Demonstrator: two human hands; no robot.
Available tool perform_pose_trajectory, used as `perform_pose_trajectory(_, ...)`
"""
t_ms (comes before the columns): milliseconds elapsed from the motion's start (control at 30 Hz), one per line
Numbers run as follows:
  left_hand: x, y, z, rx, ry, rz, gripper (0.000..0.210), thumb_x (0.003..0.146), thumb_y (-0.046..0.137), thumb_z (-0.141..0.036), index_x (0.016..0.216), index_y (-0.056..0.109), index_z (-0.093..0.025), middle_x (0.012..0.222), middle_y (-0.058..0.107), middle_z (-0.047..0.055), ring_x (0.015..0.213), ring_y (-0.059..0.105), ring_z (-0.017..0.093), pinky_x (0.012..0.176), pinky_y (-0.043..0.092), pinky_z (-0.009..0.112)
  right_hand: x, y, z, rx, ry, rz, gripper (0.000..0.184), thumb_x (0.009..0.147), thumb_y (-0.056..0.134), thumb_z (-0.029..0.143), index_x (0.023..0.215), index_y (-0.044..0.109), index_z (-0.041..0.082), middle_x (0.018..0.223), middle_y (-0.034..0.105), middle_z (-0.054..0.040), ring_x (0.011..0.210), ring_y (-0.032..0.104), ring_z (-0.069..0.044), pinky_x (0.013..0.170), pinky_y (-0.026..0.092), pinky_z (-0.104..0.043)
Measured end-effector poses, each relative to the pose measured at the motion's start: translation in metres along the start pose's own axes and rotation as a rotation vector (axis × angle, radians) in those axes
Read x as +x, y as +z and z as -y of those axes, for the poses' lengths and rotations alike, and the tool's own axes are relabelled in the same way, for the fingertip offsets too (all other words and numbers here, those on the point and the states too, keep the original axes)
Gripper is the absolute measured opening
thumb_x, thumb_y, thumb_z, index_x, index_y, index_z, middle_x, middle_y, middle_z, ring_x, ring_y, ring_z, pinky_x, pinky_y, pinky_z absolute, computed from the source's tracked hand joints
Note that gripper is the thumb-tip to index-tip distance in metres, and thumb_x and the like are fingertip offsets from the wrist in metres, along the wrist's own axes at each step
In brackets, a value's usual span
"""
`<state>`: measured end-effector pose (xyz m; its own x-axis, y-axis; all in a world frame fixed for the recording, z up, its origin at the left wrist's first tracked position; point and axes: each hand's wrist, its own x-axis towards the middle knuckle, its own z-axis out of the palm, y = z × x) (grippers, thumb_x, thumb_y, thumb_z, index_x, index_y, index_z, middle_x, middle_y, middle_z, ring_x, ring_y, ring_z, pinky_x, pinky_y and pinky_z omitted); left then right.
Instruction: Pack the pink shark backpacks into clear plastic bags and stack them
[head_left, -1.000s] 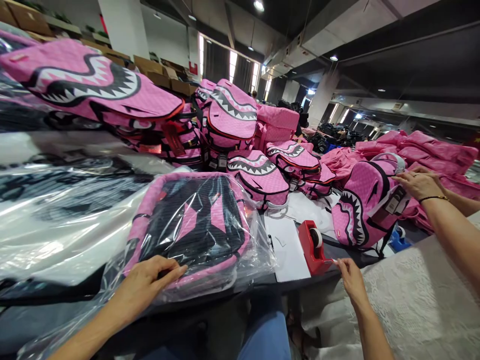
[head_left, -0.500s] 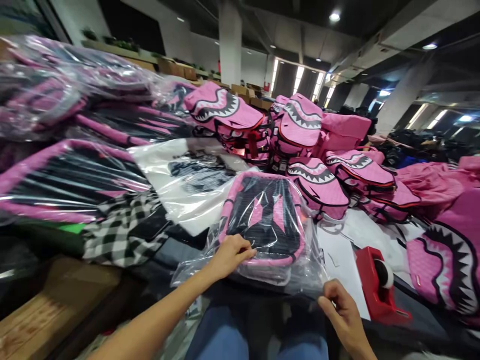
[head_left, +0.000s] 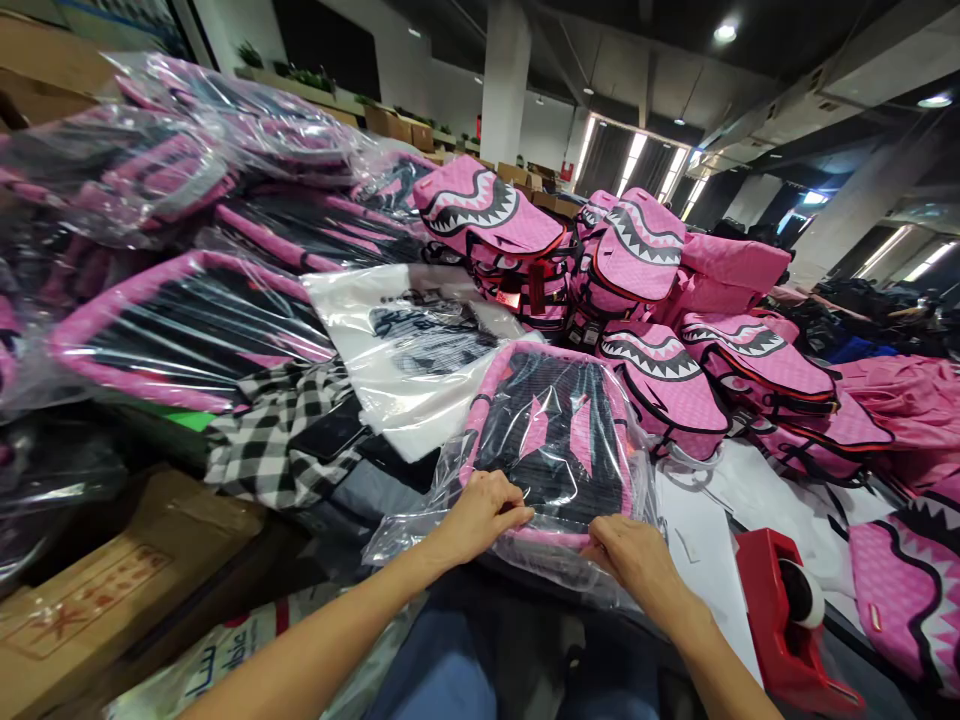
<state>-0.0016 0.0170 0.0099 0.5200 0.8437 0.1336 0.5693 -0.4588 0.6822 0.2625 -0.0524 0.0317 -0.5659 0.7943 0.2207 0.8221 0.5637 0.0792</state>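
Observation:
In front of me lies a pink and black backpack [head_left: 551, 440], back panel up, inside a clear plastic bag [head_left: 412, 525]. My left hand [head_left: 487, 515] is closed on the film at the backpack's lower left edge, thumb and fingers pinched together. At the lower right edge, my right hand [head_left: 630, 555] has its fingers curled on the same clear bag; its fingertips are partly hidden. The backpack's lower edge shows between my hands, and loose film spreads out to the left of it.
A red tape dispenser [head_left: 787, 610] stands at right beside white paper [head_left: 694, 540]. Pink shark-mouth backpacks [head_left: 637, 250] are piled behind. Bagged backpacks [head_left: 195, 330] are stacked left, near a checkered cloth [head_left: 281, 435], a white printed bag [head_left: 412, 350] and a cardboard box [head_left: 112, 590].
My right hand has moved left from the bag's outer right corner to the backpack's lower right edge. My left hand stays on the lower left edge. The view has turned slightly left.

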Motion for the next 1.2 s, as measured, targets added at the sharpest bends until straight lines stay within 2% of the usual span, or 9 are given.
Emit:
perform_pose_trajectory(200,0.001,0.0,0.005,-0.009,0.033,0.003,0.037,0.092,0.061,-0.039,0.061,0.063,-0.019,0.066,0.063,0.0,0.075,0.057,0.017,0.077,0.034,0.032,0.004,0.003,-0.006,-0.073,-0.06,-0.045,0.019,0.097,0.061,0.023,0.08,0.052,0.024,0.066,0.061,0.0034,0.061,0.057,-0.016,0.056,0.031,-0.029)
perform_pose_trajectory(367,0.005,-0.006,0.004,-0.035,0.077,0.073,0.036,0.092,0.06,-0.036,0.061,0.064,-0.019,0.064,0.065,-0.001,0.075,0.057,0.016,0.077,0.034,0.03,0.015,-0.028,-0.018,-0.041,-0.031,-0.111,0.025,0.104,0.047,0.024,0.079,0.051,0.023,0.068,0.058,0.0011,0.063,0.053,-0.015,0.058,0.031,-0.029)
perform_pose_trajectory(533,0.006,-0.007,0.005,-0.037,0.078,0.061,0.037,0.091,0.062,-0.034,0.057,0.062,-0.018,0.061,0.064,-0.001,0.071,0.055,0.016,0.075,0.033,0.029,0.018,-0.064,-0.013,0.354,0.032,0.086,0.035,0.105,0.043,0.046,0.079,0.049,0.023,0.068,0.055,0.0037,0.059,0.047,-0.013,0.057,0.032,-0.025)
perform_pose_trajectory(667,0.007,-0.005,0.005,-0.043,0.086,0.043,0.034,0.09,0.063,-0.033,0.059,0.063,-0.019,0.062,0.064,-0.001,0.071,0.055,0.016,0.075,0.033,0.029,0.009,-0.064,0.005,0.664,0.072,0.215,0.04,0.099,0.05,0.057,0.078,0.049,0.023,0.064,0.051,0.0064,0.057,0.042,-0.011,0.054,0.031,-0.023)
perform_pose_trajectory(733,0.007,-0.005,0.005,-0.041,0.077,0.055,0.033,0.09,0.064,-0.032,0.06,0.064,-0.019,0.063,0.064,-0.002,0.071,0.055,0.016,0.075,0.033,0.029,0.009,-0.056,0.008,0.59,0.046,0.22,0.035,0.1,0.054,0.05,0.078,0.05,0.023,0.064,0.053,0.0062,0.057,0.045,-0.011,0.055,0.03,-0.024)
perform_pose_trajectory(867,0.007,-0.006,0.005,-0.032,0.056,0.071,0.031,0.09,0.064,-0.032,0.061,0.065,-0.019,0.063,0.063,-0.002,0.072,0.054,0.016,0.074,0.033,0.029,0.021,-0.027,-0.004,0.183,0.01,0.132,0.019,0.097,0.062,0.027,0.081,0.053,0.022,0.067,0.061,0.0045,0.061,0.054,-0.013,0.057,0.028,-0.027)
perform_pose_trajectory(967,0.007,-0.006,0.005,-0.041,0.072,0.067,0.032,0.091,0.063,-0.034,0.062,0.066,-0.019,0.063,0.064,-0.002,0.072,0.055,0.016,0.075,0.034,0.029,0.029,-0.008,-0.016,0.003,-0.019,0.117,0.019,0.093,0.067,0.023,0.08,0.054,0.023,0.064,0.062,0.0053,0.059,0.057,-0.014,0.056,0.027,-0.028)
perform_pose_trajectory(1067,0.006,-0.007,0.007,-0.056,0.086,0.079,0.034,0.092,0.061,-0.037,0.063,0.067,-0.02,0.064,0.065,-0.001,0.073,0.056,0.016,0.075,0.034,0.029,0.032,-0.004,-0.021,-0.09,-0.067,0.076,0.02,0.091,0.072,0.023,0.08,0.054,0.023,0.064,0.063,0.0051,0.06,0.059,-0.014,0.057,0.028,-0.028)
perform_pose_trajectory(1200,0.006,-0.009,0.007,-0.055,0.106,0.08,0.042,0.096,0.056,-0.041,0.062,0.064,-0.019,0.065,0.063,0.0,0.073,0.056,0.016,0.074,0.034,0.028,0.031,-0.014,-0.02,-0.161,-0.148,0.001,0.021,0.091,0.072,0.022,0.079,0.054,0.022,0.064,0.062,0.0038,0.06,0.059,-0.015,0.058,0.03,-0.03)
